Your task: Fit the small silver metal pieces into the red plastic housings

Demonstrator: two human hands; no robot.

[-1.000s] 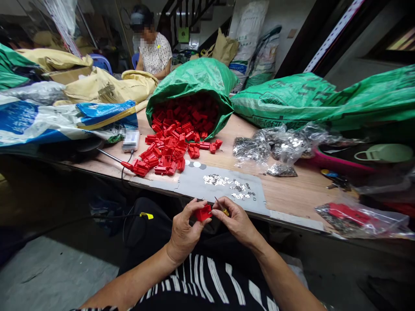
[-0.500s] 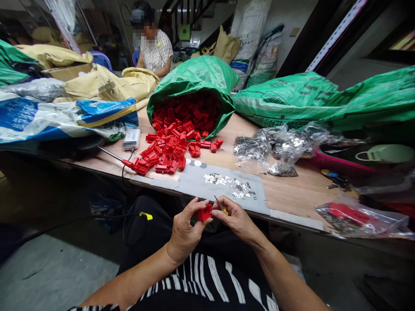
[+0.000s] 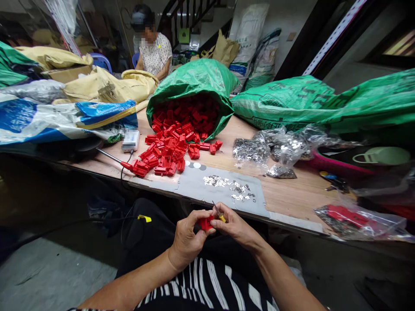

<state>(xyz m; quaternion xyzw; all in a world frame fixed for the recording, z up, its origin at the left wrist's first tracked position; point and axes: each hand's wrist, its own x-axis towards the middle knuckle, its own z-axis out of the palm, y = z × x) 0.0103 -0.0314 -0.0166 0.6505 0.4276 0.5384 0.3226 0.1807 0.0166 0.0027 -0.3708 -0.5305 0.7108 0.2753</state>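
Note:
My left hand (image 3: pixel 190 233) is closed on a small red plastic part (image 3: pixel 206 223), pinched between thumb and fingers over my lap. My right hand (image 3: pixel 232 224) meets it from the other side, its thumb at the red part. Held in the right fingers is a small pointed tool with a yellow handle (image 3: pixel 221 217), its thin dark tip pointing up and left. Just beyond the hands lies a grey mat (image 3: pixel 194 185) with small flat metal pieces (image 3: pixel 216 181) scattered on it. The right fingers hide part of the red piece.
A green sack (image 3: pixel 197 77) spills red plastic parts (image 3: pixel 168 151) onto the wooden table. A soldering iron (image 3: pixel 112 158) lies at left. Clear bags of metal pieces (image 3: pixel 251 149) and a bag with red parts (image 3: pixel 350 216) are at right. Another person (image 3: pixel 155 54) sits across.
Both hands have dropped slightly toward my lap with the red part. The right hand has drawn closer over it, covering more of it, and the yellow-handled tool has come down too.

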